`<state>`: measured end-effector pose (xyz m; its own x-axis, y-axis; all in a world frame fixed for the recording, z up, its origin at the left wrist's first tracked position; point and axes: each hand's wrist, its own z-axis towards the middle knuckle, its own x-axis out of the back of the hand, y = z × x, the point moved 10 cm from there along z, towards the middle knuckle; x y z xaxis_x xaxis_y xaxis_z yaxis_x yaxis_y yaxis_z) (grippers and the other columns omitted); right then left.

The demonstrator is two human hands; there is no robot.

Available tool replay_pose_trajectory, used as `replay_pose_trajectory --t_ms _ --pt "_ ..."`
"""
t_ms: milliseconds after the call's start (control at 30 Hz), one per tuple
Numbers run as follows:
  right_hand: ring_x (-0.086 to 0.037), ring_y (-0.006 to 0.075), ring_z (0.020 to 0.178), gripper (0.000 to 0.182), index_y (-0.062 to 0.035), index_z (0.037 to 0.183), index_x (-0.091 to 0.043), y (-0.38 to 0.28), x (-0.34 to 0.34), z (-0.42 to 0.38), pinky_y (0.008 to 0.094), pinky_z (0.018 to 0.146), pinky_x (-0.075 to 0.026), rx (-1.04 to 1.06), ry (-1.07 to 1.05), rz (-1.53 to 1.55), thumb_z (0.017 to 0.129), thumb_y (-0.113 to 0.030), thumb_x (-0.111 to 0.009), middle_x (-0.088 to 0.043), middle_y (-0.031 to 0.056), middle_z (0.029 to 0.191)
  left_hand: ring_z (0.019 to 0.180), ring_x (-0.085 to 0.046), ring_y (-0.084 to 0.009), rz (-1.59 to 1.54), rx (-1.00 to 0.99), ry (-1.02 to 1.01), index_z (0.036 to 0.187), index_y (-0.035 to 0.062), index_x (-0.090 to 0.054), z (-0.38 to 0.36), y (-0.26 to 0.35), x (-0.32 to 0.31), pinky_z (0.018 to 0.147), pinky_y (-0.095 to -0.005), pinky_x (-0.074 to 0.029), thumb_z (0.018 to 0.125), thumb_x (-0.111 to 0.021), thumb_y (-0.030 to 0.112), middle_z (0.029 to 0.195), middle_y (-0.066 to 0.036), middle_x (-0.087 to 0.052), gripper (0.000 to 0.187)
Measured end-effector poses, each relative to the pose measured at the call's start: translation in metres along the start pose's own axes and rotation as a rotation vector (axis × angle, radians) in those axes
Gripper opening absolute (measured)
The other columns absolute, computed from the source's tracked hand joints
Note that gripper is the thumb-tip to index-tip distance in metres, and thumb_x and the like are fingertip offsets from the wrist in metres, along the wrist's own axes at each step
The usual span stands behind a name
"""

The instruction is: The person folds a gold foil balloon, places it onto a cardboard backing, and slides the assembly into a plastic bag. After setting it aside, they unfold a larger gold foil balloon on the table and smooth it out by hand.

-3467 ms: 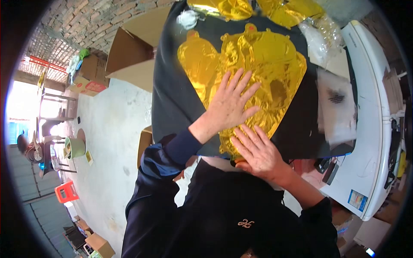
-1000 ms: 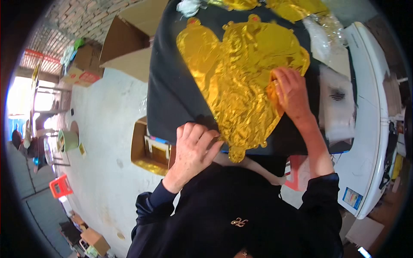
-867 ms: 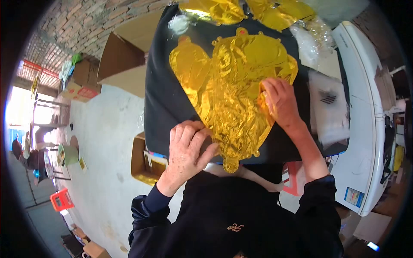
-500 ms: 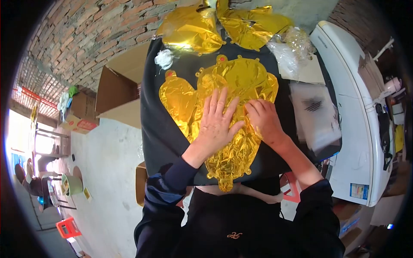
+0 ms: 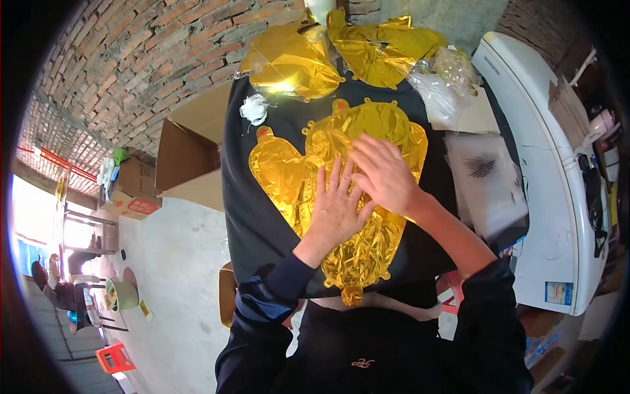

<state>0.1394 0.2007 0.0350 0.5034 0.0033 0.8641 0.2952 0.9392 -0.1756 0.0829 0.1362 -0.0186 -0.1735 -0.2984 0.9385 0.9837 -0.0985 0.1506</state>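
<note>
A flat gold foil balloon point(image 5: 279, 172) with small tabs round its edge lies on the black-covered table point(image 5: 252, 243); its lower part is creased. My left hand point(image 5: 338, 211) rests on the middle of the foil, palm down with fingers spread. Just right of it, my right hand point(image 5: 386, 176) is over the upper middle of the foil, fingers stretched out and overlapping the left fingertips in this view. Neither hand grips anything. The foil under both hands is hidden.
More gold foil pieces point(image 5: 289, 62) lie at the table's far edge, near clear plastic bags point(image 5: 436, 95) and a bundle of white string point(image 5: 254, 109). Clear plastic sleeves point(image 5: 489, 180) lie at the right, beside a white appliance point(image 5: 545, 217). A cardboard box point(image 5: 190, 154) stands at the left.
My right hand has moved up and left toward my left hand, its curled fingers now straightened. My left hand stays flat on the foil. The whole view has shifted slightly.
</note>
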Motion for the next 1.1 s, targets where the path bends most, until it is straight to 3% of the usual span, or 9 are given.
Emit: replay_pose_trajectory --t_ms 133,233,500,633,667,767,867,967,1100 --pt "-0.022 0.0305 0.164 0.059 -0.0102 0.163 -0.046 -0.01 -0.061 0.036 0.0508 0.134 -0.013 0.019 -0.369 0.309 0.112 -0.04 -0.043 -0.036 0.0122 0.174 0.156 -0.032 -0.0425 -0.046 0.016 -0.061 0.155 0.0074 -0.054 -0.002 -0.004 -0.012 0.131 -0.0622 -0.014 0.107 -0.05 0.058 0.163 -0.022 -0.045 0.07" --pt "-0.015 0.0268 0.167 0.061 -0.0153 0.168 -0.04 -0.008 -0.086 0.045 0.0502 0.135 -0.004 0.056 -0.562 0.251 0.115 -0.045 -0.033 -0.028 0.0075 0.178 0.153 -0.036 -0.0414 -0.023 0.027 -0.104 0.154 0.0093 -0.056 0.0 -0.005 -0.014 0.131 -0.0605 -0.014 0.106 -0.05 0.058 0.161 -0.021 -0.046 0.068" --pt "-0.009 0.024 0.168 0.063 -0.0181 0.171 -0.031 0.081 -0.09 0.062 0.0527 0.135 0.0 -0.038 -0.427 -0.078 0.115 -0.045 -0.037 -0.023 0.0053 0.18 0.161 -0.024 -0.0446 0.006 0.018 -0.078 0.165 0.0155 -0.044 0.003 0.0 -0.004 0.131 -0.0627 -0.013 0.107 -0.049 0.056 0.17 -0.022 -0.036 0.071" --pt "-0.015 0.0279 0.166 0.063 -0.0146 0.166 -0.04 0.135 -0.07 0.077 0.055 0.135 -0.008 -0.108 -0.274 -0.457 0.112 -0.047 -0.043 -0.028 0.007 0.177 0.16 -0.025 -0.0453 0.022 0.013 -0.079 0.165 0.0166 -0.042 0.002 0.001 -0.003 0.13 -0.0629 -0.013 0.107 -0.049 0.056 0.171 -0.022 -0.035 0.071" --pt "-0.034 0.0331 0.158 0.059 -0.0117 0.16 -0.047 0.14 -0.051 0.081 0.0557 0.131 -0.02 -0.031 -0.058 -0.583 0.11 -0.043 -0.049 -0.045 0.0107 0.167 0.161 -0.024 -0.0453 0.024 0.01 -0.068 0.165 0.0167 -0.043 0.002 0.001 -0.002 0.13 -0.0628 -0.014 0.107 -0.049 0.056 0.171 -0.022 -0.035 0.071" --pt "-0.052 0.0321 0.14 0.044 -0.0088 0.135 -0.068 0.175 -0.013 0.082 0.0499 0.119 -0.038 -0.297 -0.261 -0.492 0.11 -0.041 -0.051 -0.063 0.0134 0.146 0.161 -0.024 -0.0452 0.014 0.015 -0.055 0.165 0.0168 -0.043 0.002 0.002 0.001 0.13 -0.0627 -0.014 0.107 -0.049 0.056 0.171 -0.022 -0.035 0.071" --pt "-0.057 0.0326 0.13 0.048 -0.0065 0.122 -0.075 0.194 0.004 0.059 0.0491 0.11 -0.043 -0.506 -0.217 -0.454 0.104 -0.047 -0.058 -0.07 0.0113 0.13 0.16 -0.024 -0.0453 0.011 0.01 -0.044 0.165 0.0169 -0.043 0.001 0.001 0.0 0.13 -0.0626 -0.014 0.107 -0.049 0.056 0.171 -0.022 -0.035 0.071" --pt "-0.062 0.0364 0.124 0.055 -0.005 0.111 -0.08 0.21 -0.002 0.034 0.0487 0.103 -0.051 -0.71 -0.283 -0.327 0.097 -0.056 -0.065 -0.072 0.0159 0.126 0.16 -0.025 -0.0453 0.014 0.007 -0.036 0.165 0.0166 -0.044 0.0 0.002 0.002 0.13 -0.0625 -0.013 0.107 -0.049 0.056 0.171 -0.022 -0.035 0.07" --pt "-0.068 0.0418 0.118 0.058 -0.0037 0.114 -0.079 0.228 -0.022 0.027 0.0517 0.1 -0.055 -0.829 -0.391 -0.164 0.091 -0.057 -0.07 -0.075 0.019 0.125 0.16 -0.026 -0.0447 -0.003 0.002 -0.006 0.164 0.016 -0.044 -0.001 0.002 0.004 0.13 -0.0625 -0.013 0.108 -0.048 0.056 0.17 -0.023 -0.037 0.069"
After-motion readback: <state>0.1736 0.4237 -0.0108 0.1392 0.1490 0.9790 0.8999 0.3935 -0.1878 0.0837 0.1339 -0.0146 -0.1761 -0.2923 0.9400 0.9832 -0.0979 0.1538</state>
